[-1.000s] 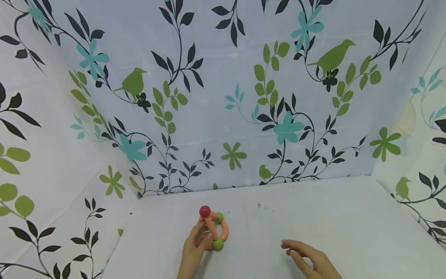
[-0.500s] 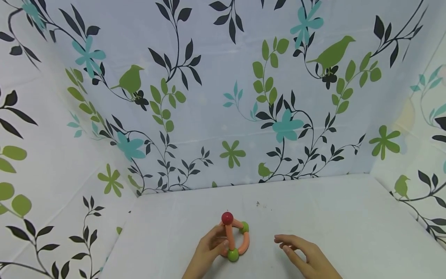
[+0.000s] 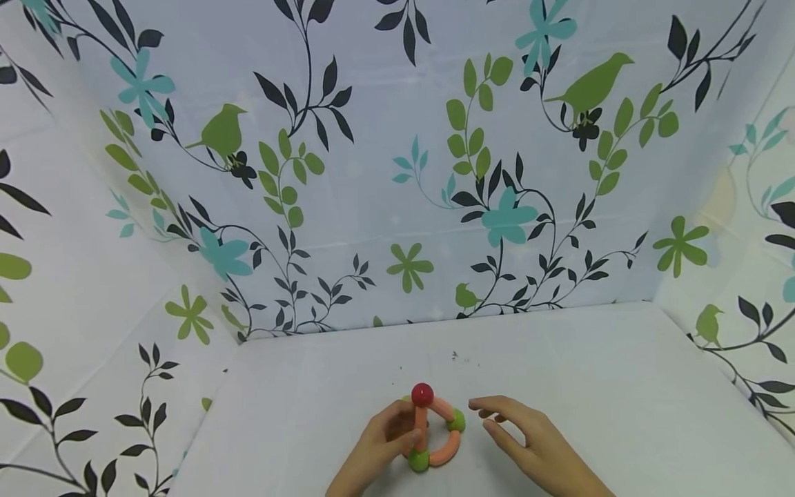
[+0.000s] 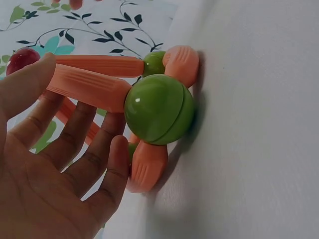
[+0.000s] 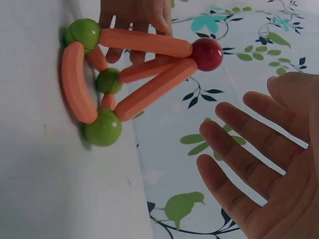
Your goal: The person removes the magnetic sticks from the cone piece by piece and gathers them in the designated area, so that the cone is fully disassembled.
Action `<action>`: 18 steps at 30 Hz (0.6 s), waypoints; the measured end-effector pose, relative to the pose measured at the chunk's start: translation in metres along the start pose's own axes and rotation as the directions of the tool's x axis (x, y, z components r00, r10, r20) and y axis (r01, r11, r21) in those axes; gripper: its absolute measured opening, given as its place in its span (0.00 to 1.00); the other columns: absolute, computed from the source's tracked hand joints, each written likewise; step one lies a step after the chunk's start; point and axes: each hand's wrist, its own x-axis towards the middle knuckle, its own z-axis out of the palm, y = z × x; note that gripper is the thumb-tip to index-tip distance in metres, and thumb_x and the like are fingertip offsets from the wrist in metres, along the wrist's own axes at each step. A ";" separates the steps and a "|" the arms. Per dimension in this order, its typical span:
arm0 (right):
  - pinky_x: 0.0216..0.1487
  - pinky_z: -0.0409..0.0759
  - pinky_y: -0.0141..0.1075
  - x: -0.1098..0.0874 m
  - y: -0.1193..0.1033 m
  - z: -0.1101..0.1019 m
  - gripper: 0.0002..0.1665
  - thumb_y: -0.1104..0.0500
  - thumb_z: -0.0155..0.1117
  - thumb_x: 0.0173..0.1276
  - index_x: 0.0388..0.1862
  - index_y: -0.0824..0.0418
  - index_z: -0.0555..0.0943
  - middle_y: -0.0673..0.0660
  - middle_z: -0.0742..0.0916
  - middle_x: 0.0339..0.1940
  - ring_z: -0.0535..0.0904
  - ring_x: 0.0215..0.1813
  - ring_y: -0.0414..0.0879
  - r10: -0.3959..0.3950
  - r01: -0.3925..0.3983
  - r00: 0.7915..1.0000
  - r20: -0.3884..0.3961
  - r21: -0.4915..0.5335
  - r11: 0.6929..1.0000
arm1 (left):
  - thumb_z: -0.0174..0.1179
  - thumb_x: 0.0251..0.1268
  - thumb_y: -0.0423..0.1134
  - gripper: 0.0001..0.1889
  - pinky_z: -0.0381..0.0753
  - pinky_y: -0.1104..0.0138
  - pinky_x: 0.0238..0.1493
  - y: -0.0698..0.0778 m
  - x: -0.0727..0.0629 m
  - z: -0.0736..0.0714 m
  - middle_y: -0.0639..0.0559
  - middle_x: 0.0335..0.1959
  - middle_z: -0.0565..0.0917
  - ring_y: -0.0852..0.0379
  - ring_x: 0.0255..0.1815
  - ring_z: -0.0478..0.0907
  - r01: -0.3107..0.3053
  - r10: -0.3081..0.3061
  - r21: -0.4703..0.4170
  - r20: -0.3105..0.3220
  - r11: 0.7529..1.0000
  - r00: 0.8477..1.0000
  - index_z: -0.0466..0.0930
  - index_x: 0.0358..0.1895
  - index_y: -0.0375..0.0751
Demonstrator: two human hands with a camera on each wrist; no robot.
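Note:
A cone-shaped magnetic ball-and-rod model [image 3: 446,452] stands on the white table, made of straight and curved orange rods. One red ball [image 3: 422,395] tops it, and green balls [image 4: 158,109] join the rods at its ring-like base. My left hand [image 3: 380,440] holds it from the left side, thumb and fingers around one upright orange rod [image 4: 92,87]. Just right of the model, my right hand [image 3: 534,442] hovers with its fingers extended and apart, holding nothing. In the right wrist view those fingers [image 5: 239,164] point toward the red ball across a gap.
The white table surface [image 3: 584,366] spreads around the model, with a few small dark specks behind it. A cloth [image 3: 348,207] printed with leaves, flowers and birds hangs along the back and both sides.
My left hand has moved right with the model, toward the middle of the table. My right hand has shifted slightly left, so the gap between it and the model is smaller.

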 end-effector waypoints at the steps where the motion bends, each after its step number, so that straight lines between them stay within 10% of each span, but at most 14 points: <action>1: 0.53 0.87 0.36 0.001 -0.001 0.000 0.17 0.48 0.58 0.82 0.66 0.38 0.79 0.39 0.87 0.59 0.86 0.52 0.34 0.001 -0.001 1.000 -0.004 -0.010 1.000 | 0.62 0.77 0.47 0.23 0.81 0.70 0.53 0.001 0.001 0.001 0.37 0.59 0.84 0.55 0.55 0.82 0.002 -0.002 -0.001 0.008 1.000 1.000 0.76 0.66 0.38; 18: 0.61 0.85 0.41 0.014 -0.009 0.006 0.24 0.51 0.67 0.76 0.68 0.37 0.78 0.35 0.84 0.63 0.82 0.64 0.39 -0.085 0.083 0.996 -0.010 -0.102 0.991 | 0.57 0.80 0.48 0.13 0.78 0.70 0.58 0.002 0.016 0.011 0.40 0.53 0.88 0.59 0.52 0.83 -0.066 0.058 0.058 0.118 0.996 0.991 0.79 0.52 0.43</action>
